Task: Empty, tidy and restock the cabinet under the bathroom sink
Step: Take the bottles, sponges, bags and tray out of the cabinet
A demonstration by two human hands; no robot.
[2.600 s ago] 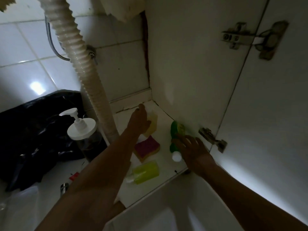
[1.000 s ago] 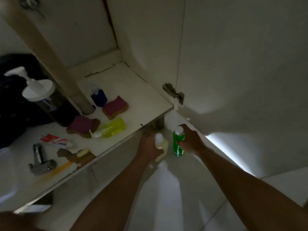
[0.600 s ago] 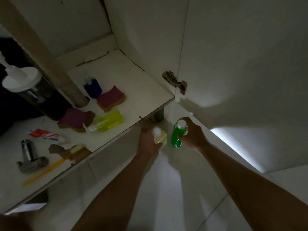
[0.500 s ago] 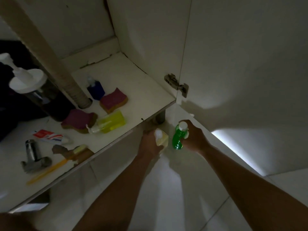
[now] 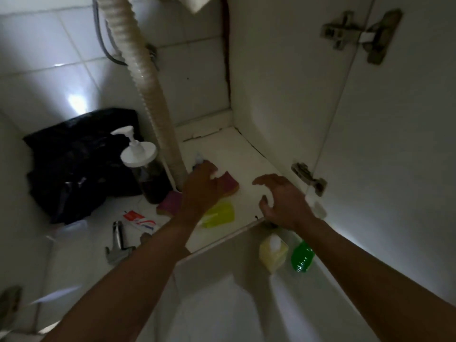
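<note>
Cabinet shelf partly emptied; my left hand sits on the small bottle by the far drainpipe, grip unclear. Right hand hovers spread, empty. I'd take the pink sponge with it, lifting straight.

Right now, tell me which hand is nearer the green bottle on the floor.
Right. The right hand hovers beyond the green bottle, over the shelf edge; the left hand is farther off, at a pink sponge.
</note>
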